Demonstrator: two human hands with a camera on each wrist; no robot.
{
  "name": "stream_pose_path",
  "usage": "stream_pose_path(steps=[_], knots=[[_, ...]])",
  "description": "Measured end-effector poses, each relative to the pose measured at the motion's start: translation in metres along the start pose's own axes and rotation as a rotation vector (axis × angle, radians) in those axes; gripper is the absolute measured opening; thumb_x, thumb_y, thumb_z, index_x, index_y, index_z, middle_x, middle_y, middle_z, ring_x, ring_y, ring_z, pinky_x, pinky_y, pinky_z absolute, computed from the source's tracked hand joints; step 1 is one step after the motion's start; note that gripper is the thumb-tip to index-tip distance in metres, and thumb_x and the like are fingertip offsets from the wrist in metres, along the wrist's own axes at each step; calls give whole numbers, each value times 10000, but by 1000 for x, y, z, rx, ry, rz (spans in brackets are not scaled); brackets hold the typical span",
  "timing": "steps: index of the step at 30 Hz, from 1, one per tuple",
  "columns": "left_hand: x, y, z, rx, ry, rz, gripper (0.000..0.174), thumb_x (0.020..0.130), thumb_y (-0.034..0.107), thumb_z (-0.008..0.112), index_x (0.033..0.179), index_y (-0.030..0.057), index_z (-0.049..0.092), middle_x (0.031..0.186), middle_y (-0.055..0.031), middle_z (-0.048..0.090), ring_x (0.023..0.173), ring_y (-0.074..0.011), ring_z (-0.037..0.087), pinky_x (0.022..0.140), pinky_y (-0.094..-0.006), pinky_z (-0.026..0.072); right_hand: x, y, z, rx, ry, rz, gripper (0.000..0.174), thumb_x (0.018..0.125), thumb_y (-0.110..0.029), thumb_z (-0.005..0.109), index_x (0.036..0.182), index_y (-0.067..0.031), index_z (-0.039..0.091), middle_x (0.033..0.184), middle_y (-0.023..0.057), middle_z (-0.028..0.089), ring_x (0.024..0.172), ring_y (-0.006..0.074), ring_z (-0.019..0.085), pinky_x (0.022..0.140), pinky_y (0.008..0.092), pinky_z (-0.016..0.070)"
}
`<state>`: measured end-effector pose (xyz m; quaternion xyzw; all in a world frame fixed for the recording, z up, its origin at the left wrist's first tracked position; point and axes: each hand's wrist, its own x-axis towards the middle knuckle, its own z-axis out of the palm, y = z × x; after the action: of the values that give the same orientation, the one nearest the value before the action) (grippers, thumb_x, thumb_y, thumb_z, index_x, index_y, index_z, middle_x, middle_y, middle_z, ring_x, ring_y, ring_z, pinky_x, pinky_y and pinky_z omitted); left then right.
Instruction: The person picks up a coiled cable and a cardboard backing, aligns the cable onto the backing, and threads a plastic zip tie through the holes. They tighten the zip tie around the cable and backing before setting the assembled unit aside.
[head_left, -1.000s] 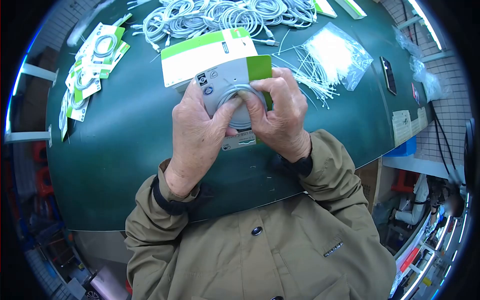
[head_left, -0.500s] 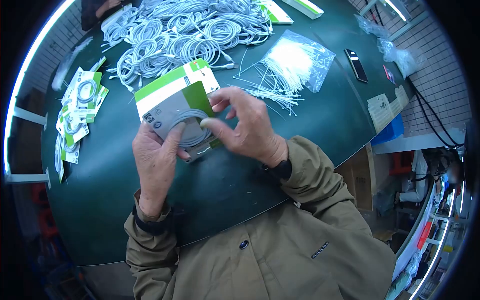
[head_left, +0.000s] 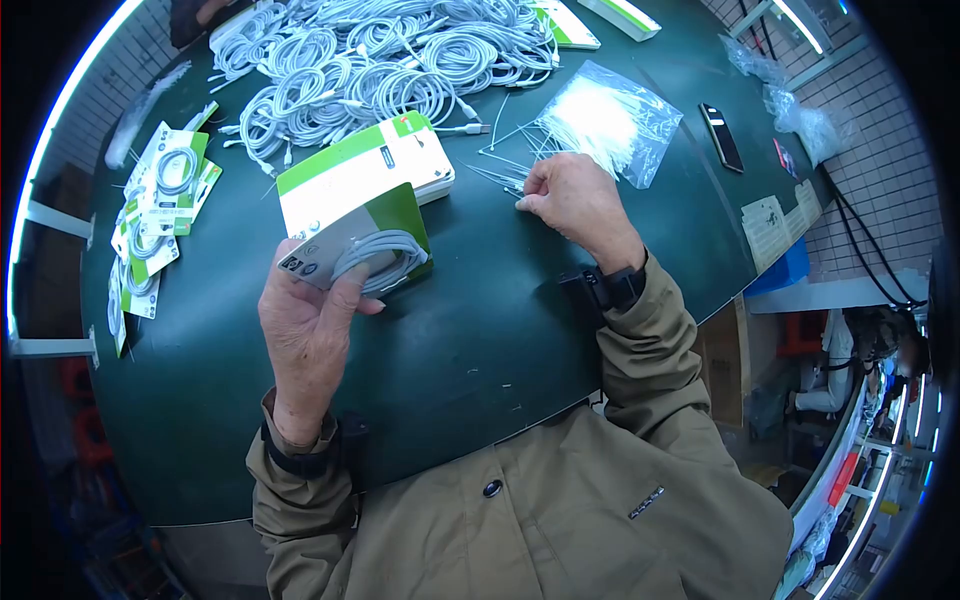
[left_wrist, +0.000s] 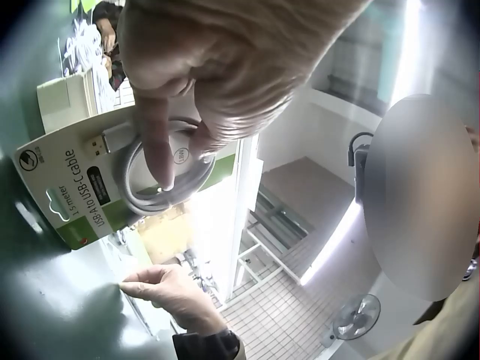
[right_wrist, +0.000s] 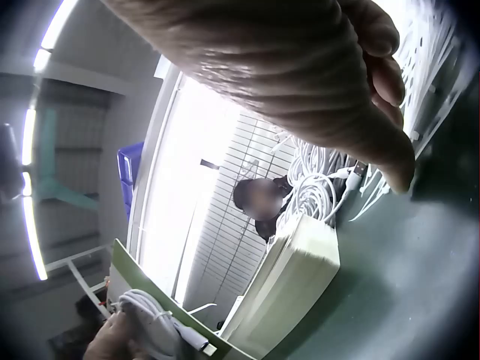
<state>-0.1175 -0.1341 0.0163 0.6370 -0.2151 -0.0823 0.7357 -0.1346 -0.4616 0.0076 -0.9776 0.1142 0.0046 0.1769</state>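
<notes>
My left hand [head_left: 335,280] holds up a green and grey packaging card [head_left: 400,215] with a coiled white USB cable [head_left: 378,258] on it; the thumb [left_wrist: 161,150] presses the coil against the card [left_wrist: 67,191]. My right hand [head_left: 524,198] reaches out to the loose white cable ties [head_left: 495,165] on the green table [head_left: 480,330]. Its curled fingertips [right_wrist: 394,161] pinch one thin tie there. In the left wrist view the right hand [left_wrist: 135,285] shows low down, thumb and forefinger together.
A stack of green and white cards [head_left: 360,175] lies just beyond the held card. A big pile of coiled white cables [head_left: 380,60] fills the far side. A plastic bag of cable ties [head_left: 615,115], a phone [head_left: 722,135] and several finished cards [head_left: 160,200] lie around.
My right hand let go of the card and moved right and away to the loose cable ties. The left hand alone now holds the card and cable, tilted lower.
</notes>
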Motion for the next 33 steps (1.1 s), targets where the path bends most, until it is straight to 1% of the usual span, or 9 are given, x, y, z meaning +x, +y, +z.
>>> stream_pose_path(steps=[7, 10, 12, 15, 17, 22, 28, 30, 33], knots=[[-3, 7, 10, 48, 24, -40, 337, 985, -23, 742, 1284, -40, 590, 1153, -157, 746, 988, -201, 760, 725, -282, 638, 4, 7, 18, -125, -4, -104, 173, 890, -224, 794, 895, -52, 810, 890, 209, 763, 917, 412, 745, 814, 510, 588], [3, 9, 1, 333, -13, 35, 407, 937, 54, 827, 1274, -26, 614, 1133, -136, 757, 960, -168, 745, 766, -304, 620, 4, 5, 30, -180, 38, -172, 224, 931, -201, 741, 863, 12, 723, 888, 243, 714, 890, 465, 688, 778, 561, 534], [4, 22, 2, 367, 23, -8, 406, 888, 129, 893, 1196, -15, 670, 982, -115, 776, 898, -126, 733, 724, -311, 594, 7, 41, 54, -37, 212, -471, 131, 972, -111, 684, 944, -28, 587, 903, 217, 594, 870, 457, 579, 771, 546, 457], [3, 14, 1, 355, 109, 243, 327, 906, 167, 859, 1129, -31, 723, 950, -156, 786, 828, -179, 740, 733, -343, 582, 15, 41, 50, -100, 158, -400, 136, 998, -103, 658, 944, -4, 582, 876, 238, 601, 858, 466, 590, 765, 551, 456], [4, 10, 4, 59, 65, 178, 338, 910, 191, 850, 1139, -35, 745, 938, -188, 785, 811, -236, 755, 740, -347, 575, 19, 39, 44, -7, 150, -340, 130, 1014, -74, 631, 956, 20, 563, 847, 249, 600, 797, 474, 567, 721, 527, 454], [-2, 21, 5, 119, 72, 206, 237, 900, 178, 845, 1000, -29, 787, 815, -196, 750, 697, -272, 722, 654, -360, 545, 18, 26, 41, 217, 144, -388, 113, 1004, -61, 655, 1005, 47, 620, 822, 193, 640, 745, 329, 617, 703, 442, 479], [-10, 13, 6, 298, 113, 257, 165, 899, 153, 831, 913, -7, 788, 753, -173, 726, 620, -272, 677, 592, -367, 513, 14, 10, 25, 363, -2, -242, 142, 1032, -97, 661, 990, 36, 632, 810, 130, 658, 765, 180, 631, 705, 381, 496], [-9, 9, 9, 310, 83, 231, 150, 908, 147, 822, 916, 1, 787, 788, -165, 738, 637, -273, 685, 599, -367, 522, 10, -4, 21, 297, 52, -225, 172, 1066, -128, 619, 977, 18, 625, 796, 122, 647, 739, 185, 633, 693, 380, 498], [-9, 13, 9, 290, 27, 193, 108, 960, 109, 771, 1007, 15, 798, 893, -144, 781, 706, -238, 725, 642, -348, 562, -2, -29, 20, 331, 150, -312, 192, 1068, -163, 579, 992, 5, 634, 825, 151, 628, 771, 289, 669, 714, 422, 517]])
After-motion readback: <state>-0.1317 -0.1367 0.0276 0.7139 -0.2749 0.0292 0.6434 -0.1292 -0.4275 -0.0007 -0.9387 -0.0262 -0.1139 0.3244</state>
